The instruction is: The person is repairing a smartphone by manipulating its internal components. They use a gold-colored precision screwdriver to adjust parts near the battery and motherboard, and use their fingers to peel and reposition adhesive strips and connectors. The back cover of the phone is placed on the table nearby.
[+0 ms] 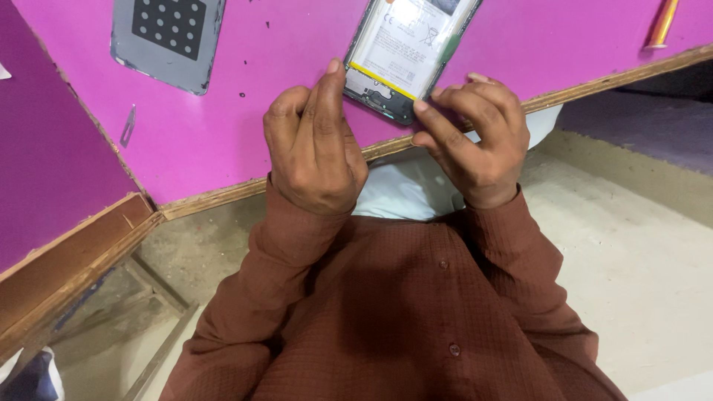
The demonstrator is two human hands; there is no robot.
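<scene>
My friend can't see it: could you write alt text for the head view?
Two hands, left hand and right hand, grip the near end of an opened phone lying on a pink table. Its grey back cover lies apart.

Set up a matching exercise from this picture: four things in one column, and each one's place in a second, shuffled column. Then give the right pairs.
Things:
1. opened phone
2. grey back cover
3. small metal blade
4. orange tool

Places:
A. far right of the pink table, at the top edge of the view
B. between the left hand and the right hand, at the table's near edge
C. upper left of the table, inner side up
D. lying alone on the table's left part, below the cover

Pairs: 1-B, 2-C, 3-D, 4-A
</scene>
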